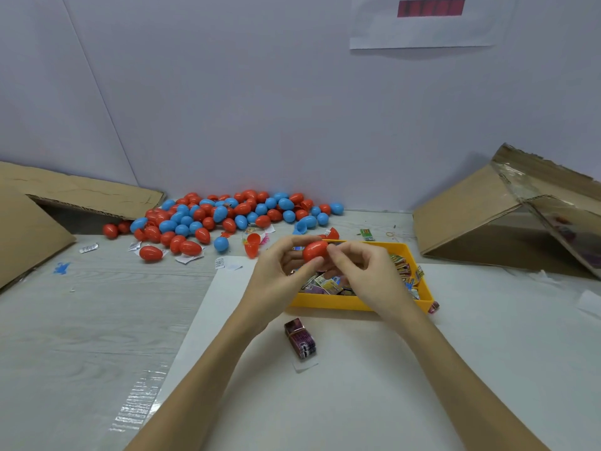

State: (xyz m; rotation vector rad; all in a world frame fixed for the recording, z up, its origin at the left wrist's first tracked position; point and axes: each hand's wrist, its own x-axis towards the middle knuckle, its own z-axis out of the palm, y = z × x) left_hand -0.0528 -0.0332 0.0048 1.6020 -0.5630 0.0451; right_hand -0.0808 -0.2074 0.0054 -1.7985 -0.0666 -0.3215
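Both hands meet above the yellow plastic tray (328, 302) of small printed cards. The left hand (279, 275) grasps a red plastic egg-shaped capsule (314, 250) between thumb and curled fingers, and the right hand (361, 271) pinches its right end with its fingertips. The capsule lies on its side, long axis running left to right, slightly raised toward the right hand. Beyond the hands and to their left sits a heap of red and blue plastic eggs (221, 216). Nearer than the hands lies a small banded bundle of cards (300, 341).
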